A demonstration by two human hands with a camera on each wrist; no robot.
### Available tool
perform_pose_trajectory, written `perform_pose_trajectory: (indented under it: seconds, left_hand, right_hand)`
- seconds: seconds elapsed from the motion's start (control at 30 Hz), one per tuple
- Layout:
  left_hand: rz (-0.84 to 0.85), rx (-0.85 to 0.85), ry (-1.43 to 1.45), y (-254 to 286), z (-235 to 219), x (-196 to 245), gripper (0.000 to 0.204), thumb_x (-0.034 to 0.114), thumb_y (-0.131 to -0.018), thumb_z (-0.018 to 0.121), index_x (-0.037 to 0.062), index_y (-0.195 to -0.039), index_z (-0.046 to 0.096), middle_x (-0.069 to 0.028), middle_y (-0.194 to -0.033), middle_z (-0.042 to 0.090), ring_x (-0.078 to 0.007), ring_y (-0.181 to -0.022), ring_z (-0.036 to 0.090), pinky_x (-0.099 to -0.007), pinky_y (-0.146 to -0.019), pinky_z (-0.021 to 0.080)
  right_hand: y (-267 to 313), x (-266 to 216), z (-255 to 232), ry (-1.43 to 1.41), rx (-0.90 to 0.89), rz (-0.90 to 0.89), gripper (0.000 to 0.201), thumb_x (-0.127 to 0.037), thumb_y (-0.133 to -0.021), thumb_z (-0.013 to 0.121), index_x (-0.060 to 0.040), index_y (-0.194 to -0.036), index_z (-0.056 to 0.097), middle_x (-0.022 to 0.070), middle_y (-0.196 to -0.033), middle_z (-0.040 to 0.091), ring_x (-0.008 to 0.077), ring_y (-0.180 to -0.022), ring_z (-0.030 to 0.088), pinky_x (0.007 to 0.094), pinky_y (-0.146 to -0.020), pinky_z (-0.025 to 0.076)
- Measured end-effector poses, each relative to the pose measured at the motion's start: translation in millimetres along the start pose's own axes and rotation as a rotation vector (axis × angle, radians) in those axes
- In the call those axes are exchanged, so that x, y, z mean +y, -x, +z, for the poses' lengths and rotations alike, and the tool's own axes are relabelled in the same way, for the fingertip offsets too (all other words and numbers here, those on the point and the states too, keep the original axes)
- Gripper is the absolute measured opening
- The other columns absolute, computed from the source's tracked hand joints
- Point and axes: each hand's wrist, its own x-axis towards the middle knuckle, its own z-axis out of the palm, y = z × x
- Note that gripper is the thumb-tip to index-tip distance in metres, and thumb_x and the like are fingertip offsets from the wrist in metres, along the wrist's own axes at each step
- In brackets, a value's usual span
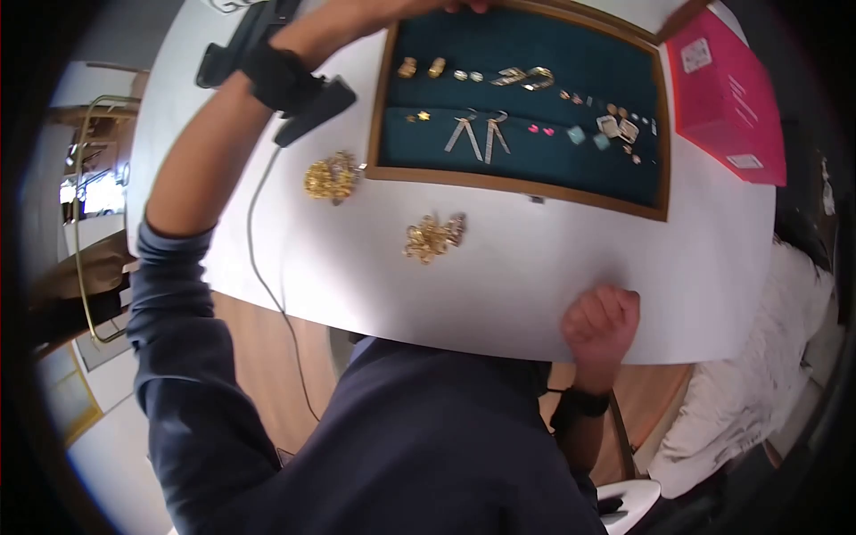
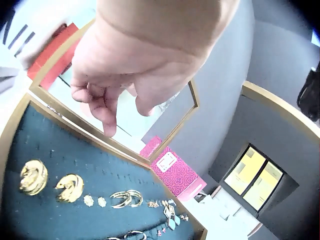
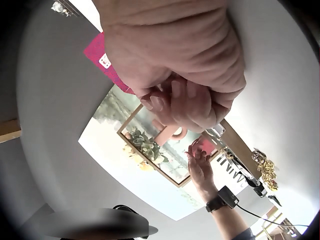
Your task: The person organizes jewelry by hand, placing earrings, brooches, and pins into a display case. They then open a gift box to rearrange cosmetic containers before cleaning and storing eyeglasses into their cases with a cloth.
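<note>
A shallow wooden jewelry case (image 1: 526, 192) lined in dark green lies on the white table. Rows of earrings fill it: gold hoops (image 1: 537, 78), silver dangling earrings (image 1: 489, 138), small studs. Its glass lid (image 2: 174, 135) with a wooden frame stands raised behind. My left hand (image 1: 406, 7) reaches over the case's far edge, partly cut off by the head view. In the left wrist view its fingers (image 2: 107, 112) hang loosely bent in front of the lid, holding nothing visible. Near the table's front edge, my right hand (image 1: 600, 323) is curled into a fist; nothing shows in it.
Two piles of gold jewelry, one (image 1: 332, 178) left of the case and another (image 1: 432, 237) in front, lie on the table (image 1: 303, 267). A pink box (image 1: 727, 98) stands on the right. A cable (image 1: 252, 232) runs from the left wrist device over the table edge.
</note>
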Motion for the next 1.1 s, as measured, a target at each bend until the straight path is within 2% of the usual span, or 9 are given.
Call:
perform_pose_trajectory:
  seconds: [0.07,0.17,0.27,0.5,0.6,0.7,0.8,0.9,1.1]
  left_hand:
    - [0.143,0.02,-0.086,2,-2,-3,0.037,0.027,-0.097,0.073,-0.0045,-0.116,0.071,-0.0107,-0.086,0.075,-0.0151,-0.078,0.069,-0.029,-0.075,0.055]
    - [0.175,-0.217,-0.07,-7,4,-14,0.021,0.018,-0.091,0.077,-0.0018,-0.099,0.077,-0.0084,-0.079,0.075,-0.0147,-0.075,0.067,-0.0307,-0.074,0.054]
    - [0.117,-0.216,-0.146,2,15,6,0.015,0.014,-0.088,0.078,-0.0012,-0.086,0.077,-0.0089,-0.075,0.074,-0.0152,-0.073,0.067,-0.0326,-0.073,0.054]
    - [0.1,-0.259,-0.301,0,33,9,0.017,0.014,-0.085,0.08,-0.0021,-0.088,0.078,-0.0123,-0.073,0.074,-0.0167,-0.066,0.066,-0.0347,-0.064,0.053]
    - [-0.032,-0.337,-0.239,8,22,29,0.017,0.014,-0.083,0.079,-0.0017,-0.088,0.078,-0.0114,-0.071,0.073,-0.0157,-0.064,0.066,-0.0341,-0.061,0.052]
    - [0.228,-0.293,-0.181,1,25,-10,0.017,0.015,-0.083,0.079,-0.0011,-0.088,0.078,-0.0087,-0.067,0.071,-0.0145,-0.058,0.063,-0.0337,-0.057,0.051]
    - [0.009,-0.407,-0.201,5,26,4,0.017,0.017,-0.085,0.079,0.0004,-0.087,0.079,-0.0068,-0.065,0.069,-0.0142,-0.057,0.062,-0.0338,-0.057,0.05]
    - [0.178,-0.355,-0.199,1,34,-7,0.022,0.023,-0.086,0.079,0.0015,-0.085,0.079,-0.0067,-0.063,0.068,-0.0143,-0.058,0.063,-0.0339,-0.058,0.05]
    - [-0.088,-0.159,-0.336,8,25,26,0.024,0.025,-0.088,0.079,0.001,-0.083,0.078,-0.0084,-0.07,0.072,-0.0136,-0.065,0.065,-0.0316,-0.065,0.052]
  right_hand:
    - [-2,0,0,0.0,-0.02,0.004,0.045,-0.029,-0.103,0.039,-0.0156,-0.059,0.038,-0.0026,-0.054,0.035,0.0121,-0.05,0.025,0.0298,-0.047,0.022]
    - [2,-2,-1,0.004,-0.001,0.004,0.045,-0.029,-0.103,0.039,-0.0156,-0.059,0.038,-0.0027,-0.053,0.034,0.012,-0.049,0.024,0.0299,-0.047,0.022]
    - [1,-2,-1,0.008,0.007,0.002,0.045,-0.029,-0.103,0.039,-0.0156,-0.06,0.038,-0.0027,-0.053,0.034,0.0122,-0.049,0.024,0.03,-0.047,0.022]
    - [0,-1,1,0.018,0.029,0.007,0.044,-0.029,-0.102,0.04,-0.0155,-0.06,0.04,-0.0022,-0.053,0.036,0.012,-0.049,0.024,0.0299,-0.047,0.022]
    - [-1,-1,1,0.029,0.027,0.011,0.044,-0.029,-0.102,0.04,-0.0154,-0.06,0.04,-0.0022,-0.053,0.036,0.0119,-0.049,0.024,0.03,-0.046,0.021]
    - [-2,0,1,0.03,0.023,0.01,0.044,-0.03,-0.102,0.04,-0.0154,-0.06,0.04,-0.0021,-0.053,0.036,0.0119,-0.049,0.024,0.0301,-0.046,0.021]
    - [-3,0,3,0.026,0.02,0.011,0.044,-0.029,-0.102,0.04,-0.0155,-0.061,0.04,-0.0022,-0.053,0.036,0.012,-0.049,0.024,0.03,-0.046,0.021]
    - [-3,-1,2,0.025,0.013,0.015,0.044,-0.029,-0.103,0.04,-0.0155,-0.061,0.04,-0.0022,-0.053,0.036,0.0121,-0.049,0.024,0.0301,-0.046,0.021]
    - [-4,-1,2,0.02,0.004,0.005,0.044,-0.029,-0.103,0.04,-0.0155,-0.061,0.039,-0.0019,-0.054,0.036,0.0122,-0.048,0.024,0.0301,-0.046,0.021]
